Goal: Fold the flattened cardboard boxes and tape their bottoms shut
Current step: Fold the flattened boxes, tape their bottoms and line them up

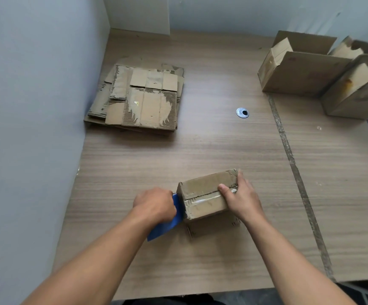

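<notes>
A small folded cardboard box stands bottom-up on the wooden table, near its front edge. Clear tape runs along the seam between its two closed flaps. My right hand grips the box's right end, thumb pressing on the tape at the seam. My left hand holds a blue tape dispenser against the box's left end. A stack of flattened cardboard boxes lies at the back left, against the wall.
Two or three assembled open boxes stand at the back right. A round metal cable grommet sits in the tabletop. A strip of old tape runs along the table on the right. A grey wall borders the left side.
</notes>
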A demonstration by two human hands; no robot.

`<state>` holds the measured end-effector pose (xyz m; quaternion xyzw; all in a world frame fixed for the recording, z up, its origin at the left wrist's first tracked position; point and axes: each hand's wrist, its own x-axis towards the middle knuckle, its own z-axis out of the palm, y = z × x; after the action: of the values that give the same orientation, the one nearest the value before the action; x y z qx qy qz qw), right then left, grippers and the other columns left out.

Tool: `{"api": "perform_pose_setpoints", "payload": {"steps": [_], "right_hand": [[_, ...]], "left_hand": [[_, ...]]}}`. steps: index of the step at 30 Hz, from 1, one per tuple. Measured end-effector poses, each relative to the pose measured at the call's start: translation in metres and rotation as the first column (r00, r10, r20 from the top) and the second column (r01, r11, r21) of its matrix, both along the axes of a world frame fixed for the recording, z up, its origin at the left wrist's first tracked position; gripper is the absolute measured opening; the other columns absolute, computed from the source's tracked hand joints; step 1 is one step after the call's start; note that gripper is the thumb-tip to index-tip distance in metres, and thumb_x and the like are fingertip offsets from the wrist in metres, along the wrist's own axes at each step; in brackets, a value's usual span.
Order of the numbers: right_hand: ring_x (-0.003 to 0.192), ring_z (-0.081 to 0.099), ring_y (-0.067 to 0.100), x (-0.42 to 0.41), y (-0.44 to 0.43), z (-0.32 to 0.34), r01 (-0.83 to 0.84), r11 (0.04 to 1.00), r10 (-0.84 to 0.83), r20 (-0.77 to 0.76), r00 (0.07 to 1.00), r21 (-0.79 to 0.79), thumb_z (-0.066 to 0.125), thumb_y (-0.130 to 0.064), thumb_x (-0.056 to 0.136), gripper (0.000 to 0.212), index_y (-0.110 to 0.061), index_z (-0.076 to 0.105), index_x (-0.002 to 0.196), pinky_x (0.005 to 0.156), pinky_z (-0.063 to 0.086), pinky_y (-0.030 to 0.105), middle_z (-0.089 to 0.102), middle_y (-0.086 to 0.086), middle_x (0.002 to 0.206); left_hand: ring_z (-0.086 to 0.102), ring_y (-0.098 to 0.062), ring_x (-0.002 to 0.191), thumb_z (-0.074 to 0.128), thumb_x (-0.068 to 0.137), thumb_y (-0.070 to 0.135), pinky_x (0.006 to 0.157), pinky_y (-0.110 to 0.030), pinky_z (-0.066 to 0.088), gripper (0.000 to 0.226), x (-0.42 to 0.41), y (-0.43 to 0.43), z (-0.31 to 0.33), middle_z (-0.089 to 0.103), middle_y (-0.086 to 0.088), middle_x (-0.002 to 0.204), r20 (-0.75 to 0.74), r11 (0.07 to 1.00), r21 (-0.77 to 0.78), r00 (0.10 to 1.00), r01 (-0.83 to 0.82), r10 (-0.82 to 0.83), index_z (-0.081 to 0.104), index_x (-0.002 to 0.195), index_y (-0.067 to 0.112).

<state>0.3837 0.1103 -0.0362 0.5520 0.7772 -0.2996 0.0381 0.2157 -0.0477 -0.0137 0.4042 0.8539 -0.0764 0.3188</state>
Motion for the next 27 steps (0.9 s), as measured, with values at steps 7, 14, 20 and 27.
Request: {"api": "perform_pose_setpoints", "payload": {"steps": [7,14,20,27], "right_hand": [[0.148,-0.028,0.026,-0.011,-0.037,0.002,-0.264,0.964,0.255,0.197,0.947,0.020,0.042,-0.098,0.060,0.120,-0.047,-0.018,0.151,0.117,0.004,0.064,-0.039,0.003,0.157],[0.148,-0.010,0.026,-0.013,-0.028,-0.002,-0.205,0.979,0.205,0.008,0.979,-0.015,0.065,-0.066,0.080,0.082,-0.066,0.014,0.145,0.113,0.018,0.067,-0.025,-0.004,0.161],[0.148,0.025,0.021,0.015,-0.002,-0.009,-0.133,0.991,0.127,-0.371,0.920,0.009,0.069,-0.023,0.092,0.065,-0.055,0.034,0.137,0.121,0.020,0.040,0.022,-0.002,0.162],[0.144,0.033,0.016,0.017,0.013,-0.003,-0.221,0.972,0.236,-0.364,0.901,0.084,0.058,-0.010,0.096,0.069,-0.041,0.026,0.149,0.111,0.021,0.016,0.037,-0.002,0.157]], "left_hand": [[0.060,-0.023,0.102,0.046,0.090,0.039,0.075,-0.033,0.046,0.033,-0.029,-0.032,0.000,0.066,0.005,0.119,0.047,0.991,0.064,0.992,-0.116,0.113,0.052,0.123,0.041],[0.059,-0.023,0.108,0.041,0.096,0.046,0.085,-0.037,0.051,0.054,-0.040,-0.037,0.009,0.062,0.005,0.129,0.027,0.955,0.173,0.970,-0.242,0.241,0.029,0.148,0.049],[0.058,-0.026,0.112,0.041,0.099,0.047,0.086,-0.038,0.051,0.055,-0.038,-0.025,0.019,0.062,0.004,0.130,0.013,0.927,0.272,0.965,-0.257,0.264,0.022,0.150,0.050],[0.060,-0.027,0.106,0.044,0.099,0.050,0.080,-0.036,0.048,0.062,-0.017,-0.010,0.028,0.066,0.000,0.117,-0.037,0.907,0.393,0.984,-0.147,0.176,0.011,0.151,0.056]]}}
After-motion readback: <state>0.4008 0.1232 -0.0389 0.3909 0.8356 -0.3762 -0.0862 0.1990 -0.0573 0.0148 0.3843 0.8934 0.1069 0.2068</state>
